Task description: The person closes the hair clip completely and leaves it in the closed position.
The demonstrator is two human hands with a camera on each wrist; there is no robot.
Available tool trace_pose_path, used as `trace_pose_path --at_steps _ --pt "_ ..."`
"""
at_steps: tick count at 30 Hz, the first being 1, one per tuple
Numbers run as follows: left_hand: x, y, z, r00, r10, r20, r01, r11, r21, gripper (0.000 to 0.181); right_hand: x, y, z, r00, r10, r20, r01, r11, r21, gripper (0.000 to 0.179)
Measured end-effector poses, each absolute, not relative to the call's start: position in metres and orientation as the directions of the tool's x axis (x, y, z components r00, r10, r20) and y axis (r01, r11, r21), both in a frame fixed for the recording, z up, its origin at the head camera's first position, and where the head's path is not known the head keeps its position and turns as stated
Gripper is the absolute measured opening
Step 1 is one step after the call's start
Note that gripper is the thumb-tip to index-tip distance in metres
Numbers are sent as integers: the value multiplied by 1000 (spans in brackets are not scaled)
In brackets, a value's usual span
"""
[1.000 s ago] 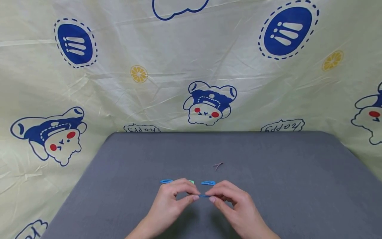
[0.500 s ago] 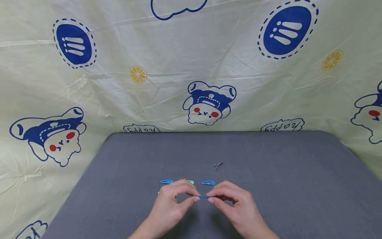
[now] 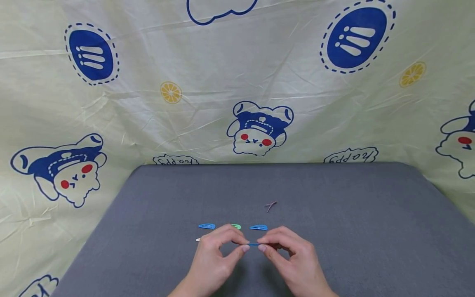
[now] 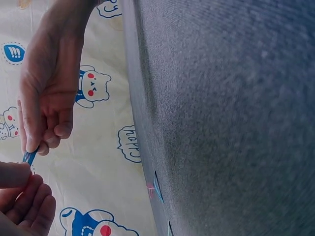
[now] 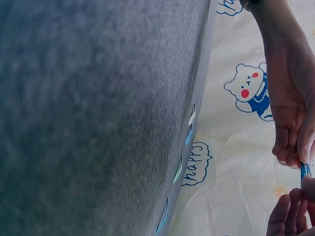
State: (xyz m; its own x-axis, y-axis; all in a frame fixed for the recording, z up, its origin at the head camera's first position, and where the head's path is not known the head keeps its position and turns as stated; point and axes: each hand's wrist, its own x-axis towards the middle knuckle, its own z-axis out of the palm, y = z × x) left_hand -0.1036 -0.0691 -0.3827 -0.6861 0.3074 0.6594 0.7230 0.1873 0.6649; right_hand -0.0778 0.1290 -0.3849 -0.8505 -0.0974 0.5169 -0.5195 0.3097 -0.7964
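Observation:
A blue snap hair clip (image 3: 253, 244) is held above the table between both hands, with much of it covered by the fingertips. My left hand (image 3: 215, 258) pinches one end between thumb and fingers. The other end is pinched by my right hand (image 3: 295, 258). In the left wrist view the clip (image 4: 30, 157) shows as a short blue strip between the two hands. Just beyond the hands lie a blue hair clip (image 3: 206, 226), a green one (image 3: 236, 226) partly hidden by the left hand, and another blue one (image 3: 258, 227).
A grey cloth-covered table (image 3: 352, 214) spreads out below. Farther back lies a thin, brownish forked piece (image 3: 271, 206). Beside the left hand peeks a white object (image 3: 198, 239), which looks like a white hair clip (image 5: 192, 116) in the right wrist view. A printed curtain (image 3: 208, 123) hangs behind.
Both hands keep their pinch on the blue hair clip. The left hand has shifted slightly right, uncovering the tip of the white clip and more of the left blue clip.

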Motion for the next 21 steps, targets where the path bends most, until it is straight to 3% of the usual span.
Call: trace_pose_path --at_steps 9,16,21 --pt "-103 -70 -383 -695 297 655 716 204 667 21 -73 123 -385 -859 -17 511 -484 352 -801 26" --pt "-102 -69 -384 -745 291 601 664 229 712 22 -74 120 -390 -818 29 574 -523 379 -764 29" --pt "-102 -68 -386 -734 287 616 677 235 697 22 -72 118 -390 -829 54 556 -495 392 -776 31"
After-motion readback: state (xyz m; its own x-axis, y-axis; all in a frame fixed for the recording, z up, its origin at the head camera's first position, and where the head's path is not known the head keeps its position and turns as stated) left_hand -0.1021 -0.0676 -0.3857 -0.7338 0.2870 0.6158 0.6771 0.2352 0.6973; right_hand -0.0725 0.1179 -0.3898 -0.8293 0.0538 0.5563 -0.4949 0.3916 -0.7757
